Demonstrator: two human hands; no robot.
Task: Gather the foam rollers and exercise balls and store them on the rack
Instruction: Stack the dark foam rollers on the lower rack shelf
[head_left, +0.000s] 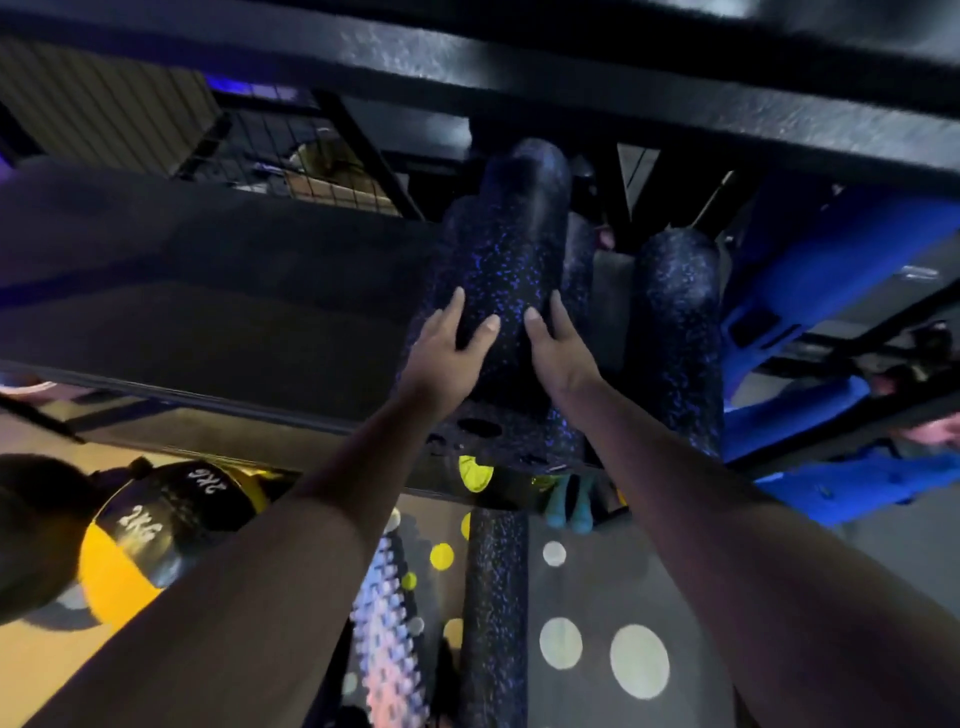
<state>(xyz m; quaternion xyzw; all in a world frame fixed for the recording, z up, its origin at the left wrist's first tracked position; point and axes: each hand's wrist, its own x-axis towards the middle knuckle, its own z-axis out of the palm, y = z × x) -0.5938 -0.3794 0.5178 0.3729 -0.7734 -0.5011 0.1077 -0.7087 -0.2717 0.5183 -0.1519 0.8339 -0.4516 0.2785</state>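
A black foam roller with blue speckles (506, 249) lies lengthwise on the middle shelf of the black rack (208, 312), on top of other rollers. My left hand (452, 348) grips its left side and my right hand (553, 343) grips its right side, thumbs on top. A second speckled roller (675, 322) lies to the right on the same shelf. Below the shelf, another speckled roller (493, 597) and a knobbly pale roller (389, 623) rest lower down. A yellow and black 2 kg ball (156, 525) sits at the lower left.
Blue padded items (831, 260) fill the right end of the rack. A black upper shelf beam (571, 67) runs overhead close to the rollers. A wire basket (311, 156) with items stands behind the rack. The grey floor mat (639, 660) has pale and yellow dots.
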